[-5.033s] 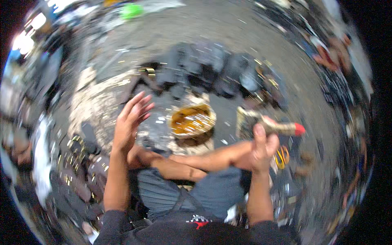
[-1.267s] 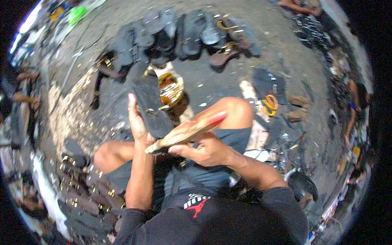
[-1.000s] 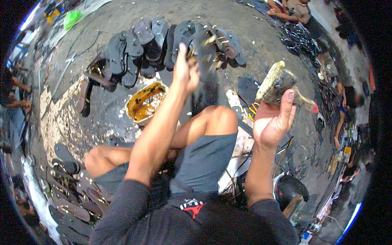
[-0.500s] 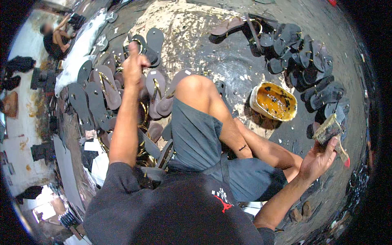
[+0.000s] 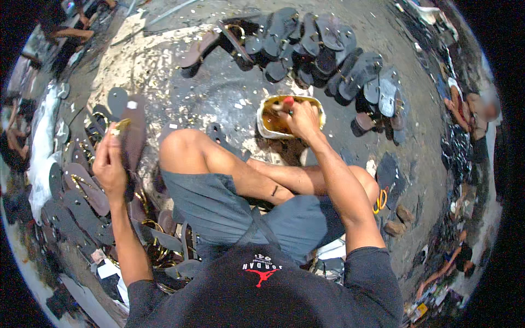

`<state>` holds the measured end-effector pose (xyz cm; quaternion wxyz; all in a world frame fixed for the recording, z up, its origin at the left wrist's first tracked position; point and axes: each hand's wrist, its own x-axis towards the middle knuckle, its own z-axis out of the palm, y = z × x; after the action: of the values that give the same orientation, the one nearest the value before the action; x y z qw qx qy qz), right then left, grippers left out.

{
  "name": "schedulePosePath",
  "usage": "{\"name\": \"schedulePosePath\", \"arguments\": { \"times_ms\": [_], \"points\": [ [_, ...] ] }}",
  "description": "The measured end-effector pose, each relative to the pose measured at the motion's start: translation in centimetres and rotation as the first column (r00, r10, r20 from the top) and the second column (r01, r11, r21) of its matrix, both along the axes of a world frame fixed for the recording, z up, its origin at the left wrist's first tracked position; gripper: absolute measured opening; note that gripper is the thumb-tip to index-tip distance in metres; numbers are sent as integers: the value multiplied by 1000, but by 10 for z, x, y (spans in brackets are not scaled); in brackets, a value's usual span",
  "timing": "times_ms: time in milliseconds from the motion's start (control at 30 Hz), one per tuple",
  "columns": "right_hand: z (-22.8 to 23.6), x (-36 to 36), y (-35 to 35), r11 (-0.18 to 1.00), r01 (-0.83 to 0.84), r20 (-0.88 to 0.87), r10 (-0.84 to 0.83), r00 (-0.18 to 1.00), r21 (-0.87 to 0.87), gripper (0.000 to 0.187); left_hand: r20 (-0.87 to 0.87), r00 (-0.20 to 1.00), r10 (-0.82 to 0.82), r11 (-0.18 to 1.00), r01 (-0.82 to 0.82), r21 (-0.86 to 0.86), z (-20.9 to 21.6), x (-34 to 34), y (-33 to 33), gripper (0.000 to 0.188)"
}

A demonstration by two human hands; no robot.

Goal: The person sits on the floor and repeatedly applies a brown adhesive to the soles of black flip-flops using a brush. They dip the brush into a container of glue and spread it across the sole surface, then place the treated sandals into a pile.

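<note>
My left hand [image 5: 111, 167] is closed on the gold strap of a brown flip-flop [image 5: 134, 134], holding it up above the pile at my left. In my right hand [image 5: 305, 120] is a brush [image 5: 288, 103] with a red-tipped handle. Its bristle end reaches down into an oval whitish tub [image 5: 269, 133] of amber, glue-like liquid, and the bristles are hidden by the hand and tub. Heaped beside my left knee are several flip-flops [image 5: 82, 188], some with gold straps.
A curved row of dark flip-flops [image 5: 328, 33] lies beyond the tub. Orange-handled scissors [image 5: 381, 201], a dark flat piece [image 5: 388, 170] and brown lumps [image 5: 402, 218] lie by my right knee. Other people [image 5: 480, 117] sit at the far right and left edges.
The view has turned rightward. My right hand has brought the brush from beside my right knee to the tub. My left hand, over the pile before, now holds up a flip-flop.
</note>
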<state>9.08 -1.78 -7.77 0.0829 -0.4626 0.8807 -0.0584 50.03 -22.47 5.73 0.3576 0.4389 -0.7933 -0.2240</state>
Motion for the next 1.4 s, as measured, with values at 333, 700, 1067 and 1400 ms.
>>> {"name": "schedulePosePath", "arguments": {
  "times_ms": [333,700,1067,1400],
  "points": [
    [40,-74,129,946,-41,287,139,948,-322,30,293,924,-247,957,280,-77,-14,-28,78,106],
    [185,85,39,452,591,714,166,680,-668,38,-843,493,217,275,798,537,8,-101,105,64],
    [159,148,2,315,20,178,480,859,-949,25,-908,203,368,237,923,302,7,-125,147,58],
    [159,95,51,535,430,642,307,703,-727,28,-776,517,360,26,826,563,-1,-76,211,80]
  ]
}}
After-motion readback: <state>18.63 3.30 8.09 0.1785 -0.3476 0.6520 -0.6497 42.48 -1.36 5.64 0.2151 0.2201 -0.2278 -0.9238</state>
